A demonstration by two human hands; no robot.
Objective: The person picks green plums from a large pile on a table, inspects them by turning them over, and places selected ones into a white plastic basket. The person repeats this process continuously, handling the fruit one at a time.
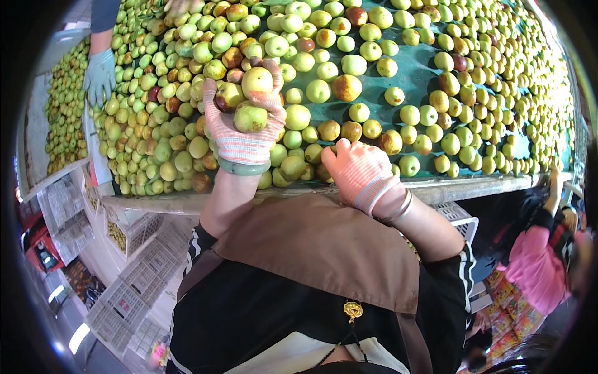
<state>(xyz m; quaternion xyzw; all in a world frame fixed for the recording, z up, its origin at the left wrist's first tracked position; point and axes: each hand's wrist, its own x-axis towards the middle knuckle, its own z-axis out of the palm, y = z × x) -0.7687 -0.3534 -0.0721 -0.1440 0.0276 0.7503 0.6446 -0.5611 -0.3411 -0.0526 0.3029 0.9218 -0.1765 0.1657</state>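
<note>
Green and brown-blotched jujube fruits [318,91] cover a long table with a green surface [413,84]. My left hand [245,117], in a pink and white striped knit glove, is turned palm up and holds several jujubes [250,117], one of them pinched among the fingers. To its right, my right hand [357,170], in a similar glove, is back side up near the table's front edge. Its fingers curl over a greenish fruit [332,149] that is mostly hidden, so its hold on it cannot be told.
The table's front rail [458,187] runs before me. At the upper left is another person's gloved hand [100,75]; a further hand [184,6] shows at the top. Plastic crates [135,280] stand lower left. A person in pink [535,266] is at the right.
</note>
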